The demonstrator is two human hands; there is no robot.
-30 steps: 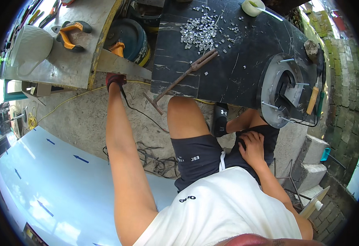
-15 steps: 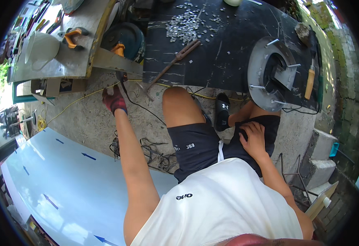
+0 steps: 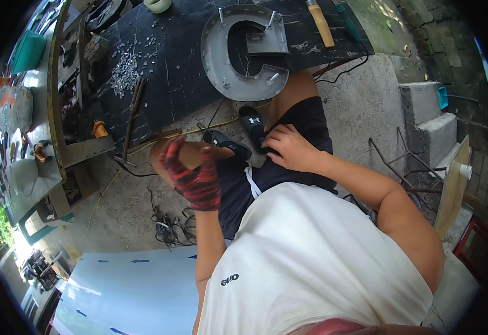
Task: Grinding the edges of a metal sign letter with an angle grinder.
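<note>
Wore a red-and-black work glove [image 3: 195,177], raised over the left knee [image 3: 171,153]; rested on black shorts [image 3: 288,120], bare.

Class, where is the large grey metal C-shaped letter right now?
The large grey metal C-shaped letter lies top centre in the head view, on the black mat, beyond the person's knees.

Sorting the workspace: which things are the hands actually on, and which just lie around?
In hand:
left hand, gloved, raised over the knee
right hand, bare, on the black shorts

Lying about:
metal letter
scattered screws
wooden-handled tool
tape roll
</note>
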